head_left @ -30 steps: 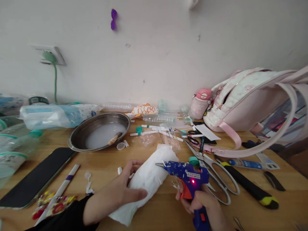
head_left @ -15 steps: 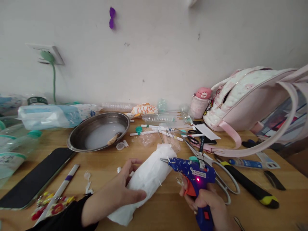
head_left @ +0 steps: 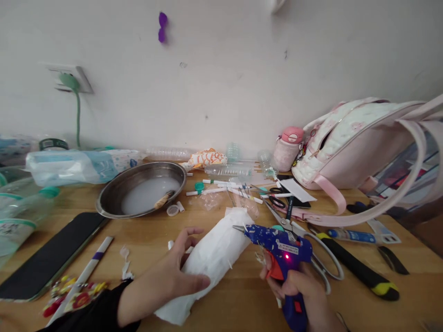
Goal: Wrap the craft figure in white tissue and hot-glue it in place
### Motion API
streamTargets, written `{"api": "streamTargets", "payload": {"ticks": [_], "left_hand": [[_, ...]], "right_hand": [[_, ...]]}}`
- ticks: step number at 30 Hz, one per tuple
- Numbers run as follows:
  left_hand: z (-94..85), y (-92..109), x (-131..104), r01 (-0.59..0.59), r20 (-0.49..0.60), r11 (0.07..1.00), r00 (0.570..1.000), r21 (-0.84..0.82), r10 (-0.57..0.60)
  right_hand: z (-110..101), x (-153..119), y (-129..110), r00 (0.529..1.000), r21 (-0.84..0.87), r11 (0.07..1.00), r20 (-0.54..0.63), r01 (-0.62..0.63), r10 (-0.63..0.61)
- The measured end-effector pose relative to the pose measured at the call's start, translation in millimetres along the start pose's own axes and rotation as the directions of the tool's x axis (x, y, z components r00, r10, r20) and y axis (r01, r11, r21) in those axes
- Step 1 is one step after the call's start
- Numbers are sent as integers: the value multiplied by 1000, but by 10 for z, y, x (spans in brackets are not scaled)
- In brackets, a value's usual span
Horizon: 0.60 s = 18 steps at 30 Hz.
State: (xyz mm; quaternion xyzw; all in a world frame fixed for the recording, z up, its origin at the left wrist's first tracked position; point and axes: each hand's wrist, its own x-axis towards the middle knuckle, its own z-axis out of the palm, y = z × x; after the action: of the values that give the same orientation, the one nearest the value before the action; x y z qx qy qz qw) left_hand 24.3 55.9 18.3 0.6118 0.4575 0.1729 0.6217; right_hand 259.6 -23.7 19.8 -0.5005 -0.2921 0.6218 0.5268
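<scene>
A white paper-wrapped roll (head_left: 218,249) lies slanted on the wooden table, its wrapping wrinkled. My left hand (head_left: 173,272) grips it from the left, thumb on the near side and fingers on the far side. In my right hand (head_left: 304,288) is a blue hot glue gun (head_left: 280,244) with an orange trigger and a glowing red light. Its metal nozzle points left, over the upper right part of the roll; whether the tip touches the paper I cannot tell. Just behind the glue gun lie large grey-handled scissors (head_left: 327,256), partly hidden by it.
A metal bowl (head_left: 107,203) of cloudy liquid stands at back left, near a dark phone (head_left: 51,258). Markers (head_left: 207,191) and plastic scraps lie behind the roll. A pink bag (head_left: 374,147), a pink bottle (head_left: 287,150) and a black-yellow tool (head_left: 360,265) are on the right.
The glue gun in my right hand has shifted very slightly right. My left hand and the white roll stay nearly where they were.
</scene>
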Motion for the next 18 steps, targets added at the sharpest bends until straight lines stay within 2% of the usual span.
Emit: {"api": "streamTargets", "payload": {"ticks": [6, 12, 18], "left_hand": [[-16, -80, -10, -49, 10, 999, 999, -1, 49], [-40, 25, -27, -49, 46, 998, 998, -46, 51], [-47, 150, -90, 27, 136, 990, 991, -141, -8]], "right_hand": [[-2, 20, -3, 998, 56, 998, -48, 37, -34], [-29, 25, 0, 995, 77, 993, 34, 87, -90], [17, 4, 51, 995, 137, 987, -69, 81, -73]]}}
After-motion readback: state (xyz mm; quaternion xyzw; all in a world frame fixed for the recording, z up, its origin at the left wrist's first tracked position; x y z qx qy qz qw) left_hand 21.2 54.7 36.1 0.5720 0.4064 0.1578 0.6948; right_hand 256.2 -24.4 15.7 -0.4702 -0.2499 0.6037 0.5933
